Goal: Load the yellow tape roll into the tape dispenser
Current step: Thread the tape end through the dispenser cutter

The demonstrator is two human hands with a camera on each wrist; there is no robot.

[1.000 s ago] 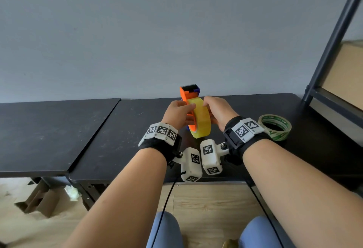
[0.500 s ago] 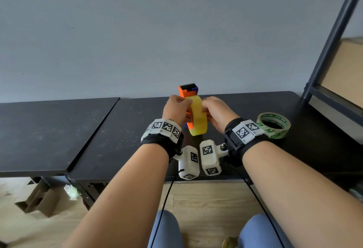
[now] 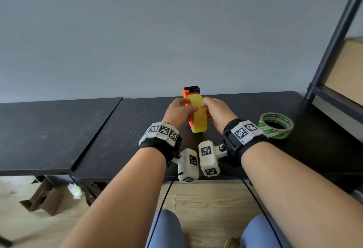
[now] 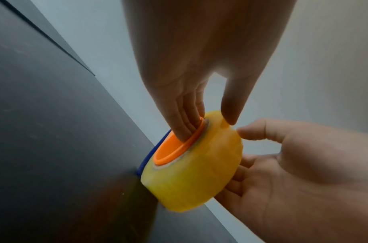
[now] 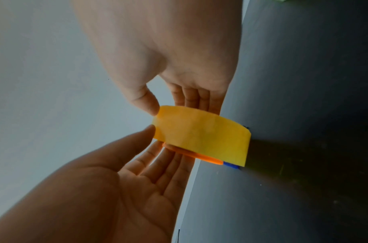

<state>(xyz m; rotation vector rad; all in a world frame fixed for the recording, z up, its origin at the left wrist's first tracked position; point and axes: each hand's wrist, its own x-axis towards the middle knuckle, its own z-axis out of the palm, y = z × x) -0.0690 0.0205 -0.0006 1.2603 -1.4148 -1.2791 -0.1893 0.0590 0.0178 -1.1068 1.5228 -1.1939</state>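
Observation:
The yellow tape roll [image 3: 198, 117] stands on edge against the orange tape dispenser [image 3: 186, 92], which has a black and blue top, low over the black table [image 3: 117, 139]. My left hand [image 3: 184, 108] holds the dispenser: its fingers [image 4: 182, 129] lie on the orange hub [image 4: 174, 151] and its thumb is on the roll's rim. My right hand [image 3: 208, 108] pinches the roll [image 5: 201, 136], thumb on the rim and fingers [image 5: 196, 98] behind its far face. A blue part [image 5: 230, 165] shows under the orange plate [image 5: 195, 155]. The roll's core is mostly hidden.
A green-and-white tape roll [image 3: 276, 125] lies flat on the table to the right of my right wrist. A dark metal shelf frame [image 3: 334, 41] rises at the far right. A second black table [image 3: 49, 129] adjoins on the left. The grey wall is close behind.
The roll has turned more edge-on and closed up against the orange dispenser. Both hands have shifted slightly away from me, still holding them.

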